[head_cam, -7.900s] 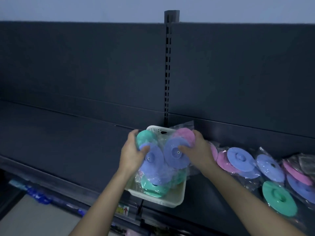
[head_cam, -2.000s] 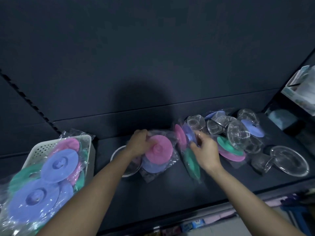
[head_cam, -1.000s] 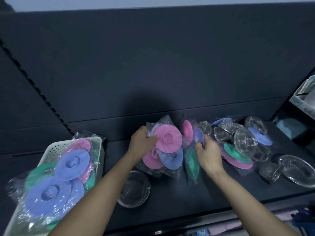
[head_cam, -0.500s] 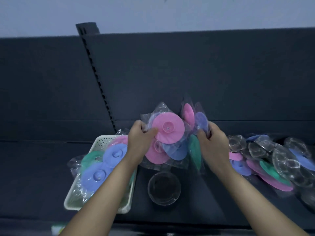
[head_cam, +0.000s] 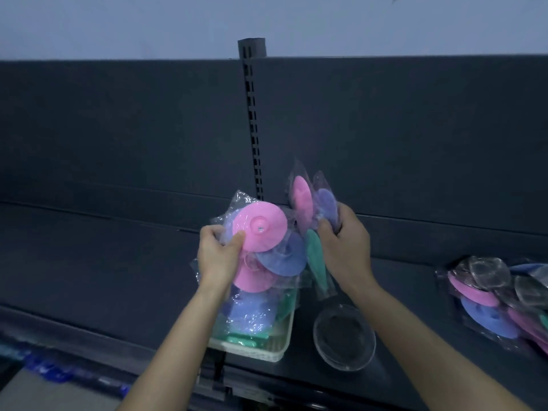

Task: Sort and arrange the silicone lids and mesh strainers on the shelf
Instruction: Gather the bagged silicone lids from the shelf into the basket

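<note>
The left hand (head_cam: pixel 218 256) is gripping a flat-facing bagged lid bundle (head_cam: pixel 261 250); the right hand (head_cam: pixel 345 244) is pinching an edge-on lid packet (head_cam: pixel 311 221). The basket (head_cam: pixel 267 350) is sitting directly beneath the left hand, nearer it.

No text, label, brand or number can be read anywhere in view

Slotted upright post (head_cam: pixel 254 120) between dark back panels (head_cam: pixel 415 137), pale wall (head_cam: pixel 148 22) above — blurred blue items (head_cam: pixel 59 373) below.
</note>
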Available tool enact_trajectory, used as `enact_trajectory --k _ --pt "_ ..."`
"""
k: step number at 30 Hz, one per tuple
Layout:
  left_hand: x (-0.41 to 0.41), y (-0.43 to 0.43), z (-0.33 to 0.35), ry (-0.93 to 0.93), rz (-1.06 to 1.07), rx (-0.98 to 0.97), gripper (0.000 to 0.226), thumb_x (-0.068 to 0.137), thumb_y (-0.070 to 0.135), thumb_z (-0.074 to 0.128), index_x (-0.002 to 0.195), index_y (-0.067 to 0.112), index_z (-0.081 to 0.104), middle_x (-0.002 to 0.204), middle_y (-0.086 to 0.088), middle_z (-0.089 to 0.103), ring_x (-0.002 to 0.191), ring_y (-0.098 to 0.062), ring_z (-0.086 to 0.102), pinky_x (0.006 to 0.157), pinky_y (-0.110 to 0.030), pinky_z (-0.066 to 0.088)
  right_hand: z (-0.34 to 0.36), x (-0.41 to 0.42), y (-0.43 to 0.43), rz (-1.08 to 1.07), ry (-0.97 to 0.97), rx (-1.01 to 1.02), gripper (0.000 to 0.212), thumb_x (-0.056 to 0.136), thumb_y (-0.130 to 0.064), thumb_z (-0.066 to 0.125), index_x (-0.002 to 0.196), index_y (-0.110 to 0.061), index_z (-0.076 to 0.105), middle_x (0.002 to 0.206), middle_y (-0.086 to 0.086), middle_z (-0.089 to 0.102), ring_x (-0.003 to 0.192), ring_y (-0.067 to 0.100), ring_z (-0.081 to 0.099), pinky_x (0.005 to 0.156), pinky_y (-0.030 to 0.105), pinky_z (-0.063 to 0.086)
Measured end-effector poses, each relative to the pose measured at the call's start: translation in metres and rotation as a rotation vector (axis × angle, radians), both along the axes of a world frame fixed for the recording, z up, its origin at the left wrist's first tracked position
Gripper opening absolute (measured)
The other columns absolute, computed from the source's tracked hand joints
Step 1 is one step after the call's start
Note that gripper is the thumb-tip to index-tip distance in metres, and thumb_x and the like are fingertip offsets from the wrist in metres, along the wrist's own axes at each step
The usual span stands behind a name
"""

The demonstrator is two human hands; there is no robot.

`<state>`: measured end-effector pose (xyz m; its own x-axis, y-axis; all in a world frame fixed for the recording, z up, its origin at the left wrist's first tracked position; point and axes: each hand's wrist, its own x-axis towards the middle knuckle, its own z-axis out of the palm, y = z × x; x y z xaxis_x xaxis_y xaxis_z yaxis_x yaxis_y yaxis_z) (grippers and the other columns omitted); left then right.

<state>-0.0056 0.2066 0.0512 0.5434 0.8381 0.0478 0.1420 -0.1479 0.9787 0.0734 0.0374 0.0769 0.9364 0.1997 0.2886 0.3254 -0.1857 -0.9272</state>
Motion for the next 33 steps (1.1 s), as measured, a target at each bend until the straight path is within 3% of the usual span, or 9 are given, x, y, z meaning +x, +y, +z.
enact_trajectory --k 8,11,13,15,17,20,22,30,33 --pt "-0.026 0.033 -0.027 0.225 -0.089 0.098 0.043 0.088 0.012 0.060 0.128 0.013 0.044 0.105 -0.003 0.059 0.088 -0.020 0.056 0.077 -0.025 0.039 -0.033 -0.013 0.055 0.073 0.007 -0.101 0.022 0.090 -0.010 0.051 0.110 -0.016 0.061 0.071 -0.013 0.058 0.057 -0.001 0.051 0.055 0.014 0.039" --pt "-0.025 0.043 -0.036 0.327 -0.144 0.260 0.041 0.082 0.021 0.057 0.121 0.013 0.051 0.107 -0.005 0.063 0.096 -0.027 0.059 0.085 -0.038 0.049 -0.044 -0.018 0.065 0.090 -0.026 -0.189 0.021 0.094 -0.020 0.051 0.112 -0.021 0.062 0.087 -0.007 0.065 0.074 0.005 0.057 0.064 0.014 0.039" --pt "-0.022 0.049 -0.038 0.391 -0.191 0.344 0.048 0.075 0.030 0.049 0.118 0.010 0.050 0.108 -0.010 0.062 0.100 -0.033 0.058 0.087 -0.049 0.049 -0.048 -0.020 0.068 0.160 -0.050 -0.243 0.023 0.095 -0.021 0.051 0.114 -0.025 0.062 0.088 -0.016 0.062 0.078 -0.004 0.055 0.068 0.016 0.040" --pt "-0.019 0.051 -0.039 0.426 -0.261 0.351 0.061 0.080 0.027 0.047 0.137 0.008 0.036 0.132 -0.011 0.053 0.121 -0.034 0.050 0.099 -0.053 0.042 -0.053 -0.021 0.072 0.290 -0.099 -0.411 0.031 0.095 -0.025 0.048 0.125 -0.024 0.055 0.097 -0.015 0.061 0.087 -0.001 0.057 0.071 0.016 0.041" --pt "-0.020 0.051 -0.042 0.436 -0.330 0.371 0.067 0.091 0.018 0.045 0.150 0.012 0.016 0.153 -0.004 0.030 0.140 -0.023 0.029 0.113 -0.051 0.027 -0.061 -0.021 0.077 0.376 -0.166 -0.661 0.047 0.093 -0.045 0.043 0.129 -0.015 0.049 0.119 0.001 0.058 0.107 0.017 0.056 0.084 0.027 0.045" --pt "-0.018 0.054 -0.054 0.531 -0.398 0.458 0.057 0.097 0.023 0.036 0.150 0.013 0.017 0.159 -0.009 0.014 0.147 -0.019 0.006 0.119 -0.045 0.009 -0.063 -0.018 0.079 0.431 -0.188 -0.939 0.090 0.074 -0.078 0.021 0.137 -0.017 0.039 0.142 -0.001 0.042 0.126 0.020 0.043 0.101 0.047 0.039" --pt "-0.016 0.056 -0.058 0.602 -0.426 0.448 0.053 0.099 0.026 0.032 0.148 0.012 0.022 0.159 -0.014 0.010 0.147 -0.022 0.003 0.120 -0.042 0.006 -0.064 -0.015 0.081 0.449 -0.200 -0.988 0.094 0.069 -0.082 0.016 0.135 -0.018 0.039 0.145 -0.003 0.038 0.130 0.018 0.039 0.104 0.052 0.034" --pt "-0.009 0.061 -0.070 0.739 -0.435 0.406 0.050 0.097 0.023 0.030 0.143 0.003 0.028 0.156 -0.021 0.010 0.146 -0.033 0.006 0.115 -0.044 0.024 -0.086 -0.019 0.094 0.398 -0.231 -1.034 0.103 0.070 -0.076 0.006 0.149 -0.011 0.021 0.156 0.013 0.022 0.141 0.027 0.025 0.115 0.038 0.026" --pt "-0.011 0.061 -0.070 0.686 -0.415 0.344 0.051 0.091 0.030 0.020 0.132 0.004 0.034 0.144 -0.026 0.029 0.138 -0.039 0.022 0.106 -0.042 0.037 -0.085 -0.019 0.097 0.406 -0.246 -1.058 0.096 0.078 -0.075 0.016 0.149 -0.011 0.019 0.157 0.013 0.020 0.142 0.028 0.024 0.115 0.039 0.025"
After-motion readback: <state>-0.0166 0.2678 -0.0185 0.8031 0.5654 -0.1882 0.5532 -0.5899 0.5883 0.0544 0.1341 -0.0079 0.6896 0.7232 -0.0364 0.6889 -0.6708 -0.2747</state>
